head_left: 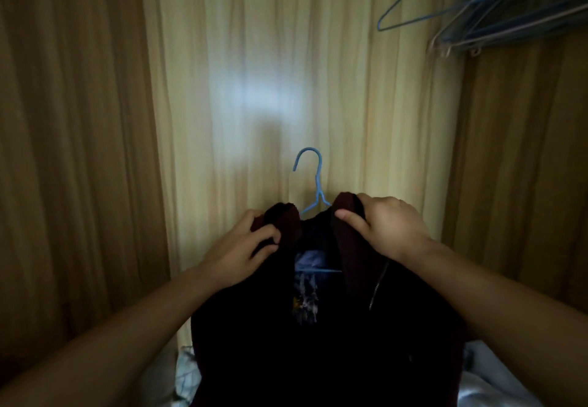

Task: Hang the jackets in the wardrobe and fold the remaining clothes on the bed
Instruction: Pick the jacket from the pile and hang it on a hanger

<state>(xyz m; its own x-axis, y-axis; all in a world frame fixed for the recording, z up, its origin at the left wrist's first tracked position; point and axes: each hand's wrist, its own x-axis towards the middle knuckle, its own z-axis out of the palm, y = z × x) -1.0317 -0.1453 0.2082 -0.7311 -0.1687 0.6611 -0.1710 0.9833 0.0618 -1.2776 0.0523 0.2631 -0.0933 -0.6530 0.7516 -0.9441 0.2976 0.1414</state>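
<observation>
Head — left hand (pixel 241 247), right hand (pixel 388 228) seemingly grip jacket (pixel 318 349).

Head view, forward-down, close above jacket (pixel 254 343)

A dark maroon jacket (pixel 334 343) hangs upright on a blue wire hanger (pixel 313 171), front open, facing the wardrobe's pale wood-grain back panel (pixel 286 56). The hanger's hook stands free above the collar, and its lower bar crosses the open neck. A metal zipper (pixel 378 285) runs down the right front edge. The left hand (pixel 241 247) and right hand (pixel 388 228) grip the collar on either side of the hook.
</observation>
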